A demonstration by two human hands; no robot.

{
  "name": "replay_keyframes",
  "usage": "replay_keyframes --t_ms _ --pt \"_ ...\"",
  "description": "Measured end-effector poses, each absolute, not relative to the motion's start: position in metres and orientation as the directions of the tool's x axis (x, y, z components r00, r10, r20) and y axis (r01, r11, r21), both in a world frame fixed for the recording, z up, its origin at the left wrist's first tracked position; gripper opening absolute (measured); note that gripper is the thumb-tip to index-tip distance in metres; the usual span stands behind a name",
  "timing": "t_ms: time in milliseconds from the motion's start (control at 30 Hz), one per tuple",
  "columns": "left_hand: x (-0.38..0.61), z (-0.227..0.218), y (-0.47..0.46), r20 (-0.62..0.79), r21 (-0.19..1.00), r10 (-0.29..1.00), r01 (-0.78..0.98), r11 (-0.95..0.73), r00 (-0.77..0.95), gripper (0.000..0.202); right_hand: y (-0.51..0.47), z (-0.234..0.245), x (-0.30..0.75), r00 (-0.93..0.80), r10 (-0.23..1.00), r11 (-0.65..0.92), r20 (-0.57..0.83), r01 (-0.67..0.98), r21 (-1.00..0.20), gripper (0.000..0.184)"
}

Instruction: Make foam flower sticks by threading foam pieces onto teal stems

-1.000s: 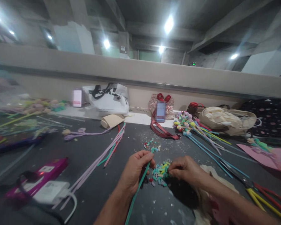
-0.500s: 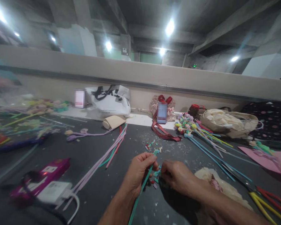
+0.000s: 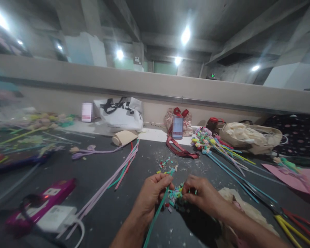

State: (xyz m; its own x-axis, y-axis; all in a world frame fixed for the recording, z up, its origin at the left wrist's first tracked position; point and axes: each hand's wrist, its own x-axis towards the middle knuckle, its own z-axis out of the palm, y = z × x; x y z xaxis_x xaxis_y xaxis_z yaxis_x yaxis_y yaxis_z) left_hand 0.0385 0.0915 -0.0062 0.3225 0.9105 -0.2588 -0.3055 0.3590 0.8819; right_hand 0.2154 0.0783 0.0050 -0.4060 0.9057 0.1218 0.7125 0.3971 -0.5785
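My left hand (image 3: 155, 191) is closed, thumb against fingers, round a long thin green stem (image 3: 157, 216). The stem runs down toward the table's front edge, and small teal pieces (image 3: 172, 171) show at its upper end, just past my fingertips. My right hand (image 3: 202, 193) is pinched at the right side of a pile of small coloured pieces (image 3: 175, 195), mostly teal, with some yellow, red and lilac. Whatever is between its fingertips is too small to make out. More loose bits (image 3: 165, 162) lie beyond my left hand.
Lilac, green and red stems (image 3: 119, 168) lie at left near a magenta power strip (image 3: 45, 203). Scissors (image 3: 276, 210) with red and yellow handles lie at right by a crumpled pale bag (image 3: 250, 210). Behind stand a phone (image 3: 177, 126) and a bunch of colourful flowers (image 3: 204, 137).
My right hand has shifted slightly right, uncovering more of the coloured pile. Yellow bits now show beyond my left hand, which keeps its hold on the green stem.
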Motion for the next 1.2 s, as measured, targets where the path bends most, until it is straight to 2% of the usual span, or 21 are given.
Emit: replay_keyframes --t_ms 67,200,333,467,533,767,1200 --pt "0.039 -0.006 0.09 -0.255 0.869 0.897 -0.322 0.376 0.361 0.027 0.078 0.003 0.215 -0.363 0.926 0.343 0.104 0.689 -0.639 0.004" --pt "0.039 -0.008 0.09 -0.231 0.887 0.899 -0.298 0.352 0.373 0.027 0.08 -0.004 0.214 -0.271 0.961 0.104 -0.055 0.537 -0.837 0.009" --pt "0.039 -0.008 0.092 -0.239 0.896 0.889 -0.265 0.357 0.39 0.027 0.085 -0.003 0.214 -0.27 0.956 0.005 -0.12 0.421 -0.907 0.014" --pt "0.039 -0.007 0.091 -0.255 0.886 0.882 -0.269 0.377 0.395 0.025 0.087 0.004 0.215 -0.262 0.954 -0.112 -0.145 0.135 -0.984 0.024" --pt "0.04 -0.007 0.091 -0.271 0.879 0.876 -0.269 0.395 0.4 0.024 0.088 0.005 0.213 -0.24 0.96 -0.133 -0.144 0.059 -0.989 0.026" --pt "0.042 -0.008 0.091 -0.285 0.862 0.862 -0.281 0.422 0.419 0.028 0.091 0.003 0.198 -0.153 0.984 -0.086 -0.096 0.071 -0.994 0.023" --pt "0.044 -0.014 0.092 -0.255 0.861 0.872 -0.311 0.402 0.419 0.03 0.086 0.008 0.186 -0.207 0.978 0.008 -0.026 0.159 -0.987 0.026"
